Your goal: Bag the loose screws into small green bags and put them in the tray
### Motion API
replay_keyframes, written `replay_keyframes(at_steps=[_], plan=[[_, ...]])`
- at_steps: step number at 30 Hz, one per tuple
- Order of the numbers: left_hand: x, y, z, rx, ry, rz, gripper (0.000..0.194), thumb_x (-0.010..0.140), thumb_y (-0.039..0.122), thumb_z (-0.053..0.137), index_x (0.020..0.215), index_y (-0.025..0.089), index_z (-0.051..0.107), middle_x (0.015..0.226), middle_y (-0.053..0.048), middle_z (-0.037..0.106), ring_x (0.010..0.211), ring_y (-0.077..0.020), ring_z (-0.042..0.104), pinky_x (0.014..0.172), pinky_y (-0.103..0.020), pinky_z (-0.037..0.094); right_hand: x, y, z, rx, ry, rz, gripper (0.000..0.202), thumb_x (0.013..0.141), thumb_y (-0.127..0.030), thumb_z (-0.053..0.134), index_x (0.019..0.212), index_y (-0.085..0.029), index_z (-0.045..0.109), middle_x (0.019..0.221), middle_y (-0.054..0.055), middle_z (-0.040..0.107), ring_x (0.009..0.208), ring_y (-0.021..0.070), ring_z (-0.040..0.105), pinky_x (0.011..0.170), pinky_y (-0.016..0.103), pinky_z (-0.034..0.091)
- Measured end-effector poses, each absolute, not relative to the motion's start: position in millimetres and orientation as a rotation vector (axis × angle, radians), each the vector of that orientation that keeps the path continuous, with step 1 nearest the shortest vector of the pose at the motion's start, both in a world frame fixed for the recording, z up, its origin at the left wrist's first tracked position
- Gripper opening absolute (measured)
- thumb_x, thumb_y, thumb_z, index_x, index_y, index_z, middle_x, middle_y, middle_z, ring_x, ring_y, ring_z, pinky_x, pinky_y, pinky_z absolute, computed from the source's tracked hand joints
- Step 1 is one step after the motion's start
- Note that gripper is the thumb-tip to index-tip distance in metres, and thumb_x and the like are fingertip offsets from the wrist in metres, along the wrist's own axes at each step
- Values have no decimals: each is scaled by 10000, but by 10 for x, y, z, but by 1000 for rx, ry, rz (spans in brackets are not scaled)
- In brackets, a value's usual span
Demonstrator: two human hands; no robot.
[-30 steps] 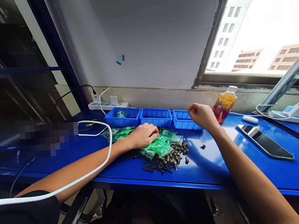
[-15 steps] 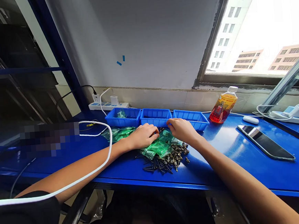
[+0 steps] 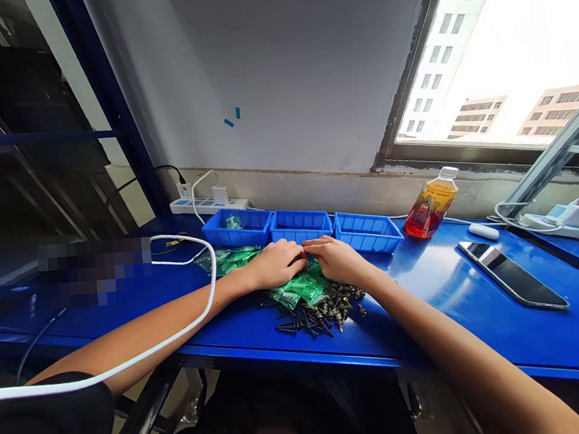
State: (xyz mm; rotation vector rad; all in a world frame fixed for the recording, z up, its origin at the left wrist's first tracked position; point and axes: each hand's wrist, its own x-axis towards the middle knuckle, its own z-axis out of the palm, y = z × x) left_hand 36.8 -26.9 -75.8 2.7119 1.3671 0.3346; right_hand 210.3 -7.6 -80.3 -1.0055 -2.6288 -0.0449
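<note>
A heap of small green plastic packets (image 3: 302,287) lies on the blue table (image 3: 441,299), with a pile of dark screws (image 3: 317,314) at its near side. My left hand (image 3: 274,263) rests palm down on the packets, fingers curled. My right hand (image 3: 337,259) lies beside it on the same heap, fingertips meeting those of the left. What either hand pinches is hidden. Three blue bins stand behind the heap: the left bin (image 3: 237,226) holds a green packet, the middle bin (image 3: 300,225) and the right bin (image 3: 367,231) show nothing inside.
An orange drink bottle (image 3: 431,204) stands right of the bins. A phone (image 3: 512,283) and a white mouse (image 3: 482,230) lie further right. A power strip (image 3: 208,203) sits by the wall, a white cable (image 3: 196,304) crosses my left arm, and more green packets (image 3: 227,257) lie left.
My right hand came down from above the right bin and moved left onto the green packets, ending against my left hand. The left hand stayed on the heap.
</note>
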Motion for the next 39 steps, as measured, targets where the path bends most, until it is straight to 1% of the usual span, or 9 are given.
replay_keyframes(at_steps=[4, 11, 18, 22, 28, 33, 35, 39], plan=[[367, -273, -752, 2712, 1370, 325, 200, 911, 255, 405, 904, 162, 582, 939, -58, 628, 913, -218, 526, 814, -350, 394, 2098, -63, -820, -931, -2611, 6, 458, 746, 28, 416, 1063, -178, 675, 1159, 75, 653, 1081, 199, 584, 971, 359, 437], [363, -268, -760, 2720, 1368, 335, 211, 911, 269, 402, 898, 161, 584, 933, -60, 627, 902, -216, 525, 803, -347, 395, 2088, -71, -824, -970, -2555, 96, 386, 808, -17, 398, 1031, -150, 685, 1103, 102, 656, 1024, 204, 598, 918, 343, 466], [353, -254, -773, 2735, 1352, 358, 224, 912, 281, 392, 910, 165, 583, 926, -58, 629, 904, -215, 524, 804, -348, 398, 2094, -52, -839, -962, -2547, 126, 353, 799, -21, 432, 987, -159, 697, 1061, 96, 663, 1000, 201, 600, 920, 349, 462], [361, -260, -770, 2717, 1359, 348, 222, 910, 274, 394, 916, 159, 584, 931, -62, 620, 916, -220, 526, 822, -359, 403, 2083, -59, -829, -963, -2500, 154, 339, 800, -15, 432, 962, -140, 703, 1025, 100, 679, 964, 199, 612, 902, 345, 466], [347, -244, -812, 2685, 1341, 449, 241, 909, 305, 386, 947, 168, 581, 972, -71, 558, 934, -209, 535, 834, -348, 424, 2069, -82, -788, -911, -2347, 221, 314, 790, -26, 462, 880, -181, 720, 921, 58, 699, 864, 168, 630, 804, 301, 490], [348, -246, -813, 2693, 1343, 434, 240, 911, 304, 376, 963, 169, 567, 978, -70, 576, 952, -219, 531, 851, -362, 417, 2039, -118, -767, -976, -2229, 223, 309, 765, -14, 485, 810, -200, 728, 793, 31, 684, 725, 135, 616, 677, 244, 481], [355, -249, -804, 2687, 1349, 417, 238, 913, 295, 374, 970, 162, 562, 995, -76, 583, 969, -224, 528, 869, -368, 413, 2026, -127, -763, -1009, -2191, 199, 288, 756, -15, 502, 787, -195, 724, 751, 25, 677, 693, 130, 609, 660, 236, 473], [367, -246, -795, 2699, 1367, 375, 246, 920, 298, 369, 981, 151, 557, 1008, -87, 586, 969, -232, 528, 872, -380, 412, 2001, -142, -758, -1044, -2160, 203, 246, 738, -18, 530, 806, -174, 707, 741, 25, 685, 674, 131, 615, 643, 234, 469]])
